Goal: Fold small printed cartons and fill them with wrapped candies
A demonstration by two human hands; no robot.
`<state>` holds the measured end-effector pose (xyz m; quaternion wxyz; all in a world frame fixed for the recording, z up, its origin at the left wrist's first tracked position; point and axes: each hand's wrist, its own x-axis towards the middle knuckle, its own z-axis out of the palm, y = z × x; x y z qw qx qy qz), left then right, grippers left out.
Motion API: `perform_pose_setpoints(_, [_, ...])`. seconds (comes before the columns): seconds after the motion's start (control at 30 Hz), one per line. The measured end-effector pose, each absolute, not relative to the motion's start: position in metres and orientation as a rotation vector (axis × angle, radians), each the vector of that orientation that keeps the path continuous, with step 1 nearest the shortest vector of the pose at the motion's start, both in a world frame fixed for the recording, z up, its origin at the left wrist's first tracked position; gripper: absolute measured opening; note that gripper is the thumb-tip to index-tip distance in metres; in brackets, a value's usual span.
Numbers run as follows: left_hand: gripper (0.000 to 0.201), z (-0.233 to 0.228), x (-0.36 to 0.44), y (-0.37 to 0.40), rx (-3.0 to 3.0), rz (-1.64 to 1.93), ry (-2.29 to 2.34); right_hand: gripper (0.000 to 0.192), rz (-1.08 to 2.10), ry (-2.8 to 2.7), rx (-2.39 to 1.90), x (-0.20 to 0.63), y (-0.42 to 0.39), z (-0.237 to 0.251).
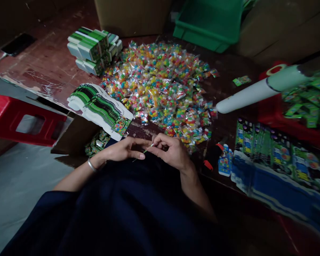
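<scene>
Both my hands meet close to my body at the table's near edge. Between them is a thin green-and-white piece (pixel 148 148), perhaps a folded carton, seen nearly edge-on. My left hand (pixel 128 148) has its thumb and fingers closed about its lower side. The fingertips of my right hand (pixel 171 148) pinch its upper end. Just beyond lies a large heap of small clear bags of colourful candy (pixel 160 89). A fanned stack of flat green printed cartons (pixel 101 110) rests to the left of the heap, close to my left hand.
Banded bundles of cartons (pixel 89 48) stand at the back left. An open cardboard box (pixel 77 137) with filled packs sits below the left edge. A green tray (pixel 208 30), a white tube (pixel 245 94), green packets (pixel 314 99) and blue-green printed sheets (pixel 277 170) are on the right.
</scene>
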<state>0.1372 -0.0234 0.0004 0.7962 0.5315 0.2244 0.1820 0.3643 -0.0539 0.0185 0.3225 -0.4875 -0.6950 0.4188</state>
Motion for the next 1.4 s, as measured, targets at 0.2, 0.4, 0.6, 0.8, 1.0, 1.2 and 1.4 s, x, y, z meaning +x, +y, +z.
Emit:
perform_pose_setpoints(0.2, [0.044, -0.005, 0.139, -0.025, 1.133, 0.397, 0.46, 0.027, 1.365, -1.729, -1.286, 0.374, -0.059, 0.016])
perform_pose_setpoints(0.4, [0.048, 0.0, 0.132, -0.019, 1.175, 0.327, 0.486, 0.03, 1.649, -1.68, -1.205, 0.384, -0.059, 0.017])
perform_pose_setpoints(0.6, [0.043, -0.008, 0.13, -0.022, 1.243, 0.269, 0.497, 0.038, 1.721, -1.796, -1.208, 0.387, -0.062, 0.014])
perform_pose_setpoints(0.8, [0.036, -0.011, 0.14, -0.026, 1.214, 0.374, 0.551, 0.026, 1.677, -1.873, -1.208, 0.377, -0.069, 0.007])
perform_pose_setpoints(1.0, [0.037, -0.008, 0.151, -0.026, 1.1, 0.607, 0.779, 0.045, 1.065, -1.347, -1.387, 0.358, -0.072, -0.008])
perform_pose_setpoints(1.2, [0.037, -0.021, 0.177, -0.036, 0.975, 0.954, 0.999, 0.05, 0.736, -1.38, -1.544, 0.338, -0.073, -0.022])
perform_pose_setpoints(1.4, [0.056, -0.033, 0.183, -0.038, 1.073, 1.16, 1.056, 0.026, 0.687, -1.181, -1.432, 0.328, -0.06, -0.039])
